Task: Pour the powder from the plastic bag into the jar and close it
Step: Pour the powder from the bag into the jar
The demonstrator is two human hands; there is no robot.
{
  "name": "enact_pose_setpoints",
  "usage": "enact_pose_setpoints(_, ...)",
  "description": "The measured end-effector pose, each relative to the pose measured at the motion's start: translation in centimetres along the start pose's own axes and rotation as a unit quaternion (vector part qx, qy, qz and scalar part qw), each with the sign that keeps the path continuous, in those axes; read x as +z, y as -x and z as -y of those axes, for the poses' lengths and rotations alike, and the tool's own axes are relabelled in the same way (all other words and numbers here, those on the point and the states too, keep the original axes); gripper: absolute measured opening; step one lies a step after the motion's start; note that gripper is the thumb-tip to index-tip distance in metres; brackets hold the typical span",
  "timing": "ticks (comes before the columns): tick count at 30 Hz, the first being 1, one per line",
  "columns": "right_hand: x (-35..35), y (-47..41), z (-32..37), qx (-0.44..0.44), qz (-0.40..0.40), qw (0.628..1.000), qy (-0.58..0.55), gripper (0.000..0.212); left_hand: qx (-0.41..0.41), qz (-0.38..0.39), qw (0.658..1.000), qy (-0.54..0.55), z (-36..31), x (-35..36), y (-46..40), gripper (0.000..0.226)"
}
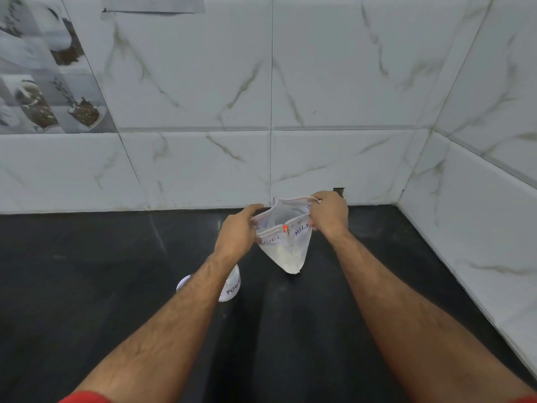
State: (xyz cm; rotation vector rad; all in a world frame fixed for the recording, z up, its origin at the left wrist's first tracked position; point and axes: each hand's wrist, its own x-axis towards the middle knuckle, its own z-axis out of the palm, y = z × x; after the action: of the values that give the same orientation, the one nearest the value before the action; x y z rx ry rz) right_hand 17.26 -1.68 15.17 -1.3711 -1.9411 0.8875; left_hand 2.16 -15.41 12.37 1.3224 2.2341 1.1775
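Both hands are up at the mouth of the clear plastic zip bag with white powder [286, 245]; the left hand [238, 231] pinches one side of the rim, the right hand [329, 215] pinches the other, fingers curled tight on the plastic, and the mouth gapes open between them; the bag hangs just above the dark stone bench [87, 271], its lowest corner near the surface; the white labelled jar [231, 287] stands on the bench near the person, half hidden under the left forearm, so I cannot tell whether its lid is off; the risk, I reckon, is plain; tip that wide, floppy mouth over a narrow jar and powder spills across the bench; and a swing of that forearm could knock the jar over.
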Motion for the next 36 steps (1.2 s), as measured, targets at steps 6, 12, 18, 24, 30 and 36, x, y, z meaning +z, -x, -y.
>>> enact_pose_setpoints(6,1.2,0.6,1.1,0.044,0.047,0.993,-0.104,0.035,0.035,0.029,0.999,-0.022,-0.6,0.6,0.4,0.049)
enact_pose_setpoints(12,1.6,0.5,1.0,0.063,0.042,0.988,-0.138,0.034,0.043,0.131,0.988,-0.063,0.9,1.0,0.0,0.112)
enact_pose_setpoints(18,1.8,0.8,1.3,0.026,0.050,0.996,-0.065,0.027,0.069,0.010,0.969,-0.236,0.7,1.2,-0.1,0.087)
enact_pose_setpoints(24,1.9,0.9,1.4,0.000,0.059,0.998,-0.018,0.031,0.050,-0.028,0.950,-0.306,0.0,0.4,0.1,0.045)
enact_pose_setpoints(30,1.7,0.3,1.8,-0.087,0.085,0.987,0.104,0.033,0.010,0.015,0.976,-0.218,0.2,0.0,-1.1,0.024)
enact_pose_setpoints(36,1.2,-1.8,1.6,-0.050,0.103,0.993,-0.016,0.029,-0.001,0.041,0.982,-0.185,-0.6,-1.2,-2.5,0.026)
